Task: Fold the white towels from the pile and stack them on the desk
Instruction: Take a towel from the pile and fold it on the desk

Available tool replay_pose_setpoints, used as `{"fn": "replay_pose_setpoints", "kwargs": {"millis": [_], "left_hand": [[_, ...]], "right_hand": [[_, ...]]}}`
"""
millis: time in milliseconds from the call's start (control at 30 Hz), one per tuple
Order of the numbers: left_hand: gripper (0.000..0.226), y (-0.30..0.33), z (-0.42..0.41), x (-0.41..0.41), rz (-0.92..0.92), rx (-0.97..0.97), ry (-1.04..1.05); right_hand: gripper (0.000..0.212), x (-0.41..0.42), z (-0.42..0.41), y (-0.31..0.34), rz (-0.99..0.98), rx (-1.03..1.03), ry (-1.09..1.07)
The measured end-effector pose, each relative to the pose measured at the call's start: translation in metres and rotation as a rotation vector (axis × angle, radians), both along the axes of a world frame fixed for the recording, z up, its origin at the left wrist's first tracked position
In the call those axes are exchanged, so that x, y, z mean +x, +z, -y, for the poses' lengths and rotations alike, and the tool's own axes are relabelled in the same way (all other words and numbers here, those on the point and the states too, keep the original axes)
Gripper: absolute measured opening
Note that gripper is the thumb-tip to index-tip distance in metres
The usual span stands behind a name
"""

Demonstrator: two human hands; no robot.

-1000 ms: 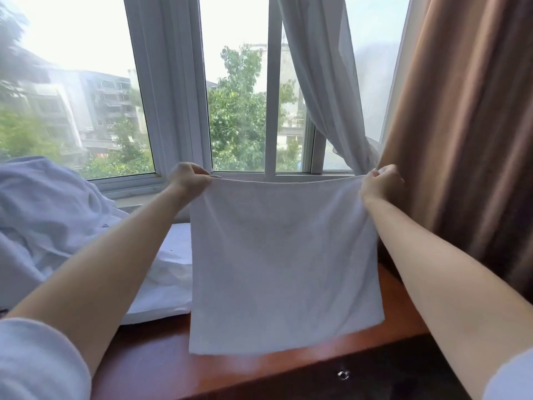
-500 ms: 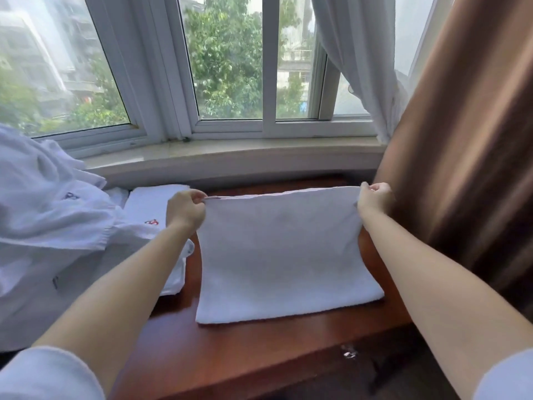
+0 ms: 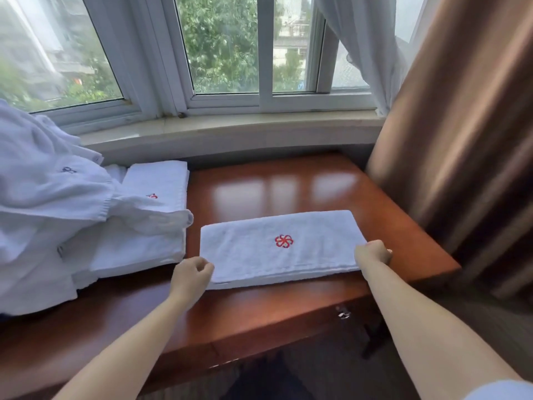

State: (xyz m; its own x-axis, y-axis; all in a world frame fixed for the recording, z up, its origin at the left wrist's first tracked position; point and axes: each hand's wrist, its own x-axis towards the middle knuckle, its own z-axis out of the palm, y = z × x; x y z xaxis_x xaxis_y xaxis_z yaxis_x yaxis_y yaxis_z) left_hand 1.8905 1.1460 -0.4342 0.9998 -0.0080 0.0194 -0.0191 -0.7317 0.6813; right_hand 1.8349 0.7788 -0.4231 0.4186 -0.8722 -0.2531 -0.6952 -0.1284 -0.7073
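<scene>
A white towel (image 3: pixel 253 255) with a red flower emblem lies folded double on the reddish wooden desk (image 3: pixel 288 189), its long side towards me. At its near left corner my left hand (image 3: pixel 191 272) has its fingers curled and pinches the layers. My right hand (image 3: pixel 373 252) grips the near right corner in the same way, knuckles up. To the left stands a stack of folded white towels (image 3: pixel 144 249), another folded towel (image 3: pixel 158 180) behind it. A loose pile of white towels (image 3: pixel 43 203) spills over the stack from the far left.
A windowsill (image 3: pixel 230 131) and window run behind the desk. A brown curtain (image 3: pixel 461 140) hangs close along the desk's right side, with a sheer white curtain (image 3: pixel 366 47) beside it. A drawer pull (image 3: pixel 343 314) shows under the desk's front edge.
The towel, held up by its top corners before, has been lowered and folded over towards me onto the desk. Both hands came down and nearer with it, and the emblem now faces up.
</scene>
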Motion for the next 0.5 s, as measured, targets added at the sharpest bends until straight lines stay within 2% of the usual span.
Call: {"fn": "replay_pose_setpoints", "kwargs": {"millis": [67, 133, 267, 333, 433, 500], "left_hand": [[0.007, 0.000, 0.002, -0.001, -0.074, -0.118, 0.117], [0.026, 0.003, 0.004, 0.002, -0.115, -0.227, 0.205], [0.025, 0.015, 0.006, 0.008, -0.025, -0.259, 0.362], [0.031, 0.013, 0.011, 0.009, -0.083, -0.208, 0.373], [0.050, 0.006, 0.016, 0.005, -0.322, -0.093, 0.369], [0.063, 0.004, 0.018, 0.005, -0.409, -0.089, 0.354]], "right_hand": [[0.035, -0.002, 0.000, 0.001, -0.027, -0.006, 0.022], [0.033, -0.001, 0.000, 0.009, 0.015, -0.044, 0.027], [0.031, -0.002, -0.005, 0.021, 0.175, -0.171, -0.029], [0.030, -0.004, -0.008, 0.016, 0.059, -0.162, 0.005], [0.041, -0.009, -0.015, 0.003, -0.194, -0.083, 0.062], [0.045, -0.007, -0.023, 0.000, -0.209, -0.042, 0.040]]}}
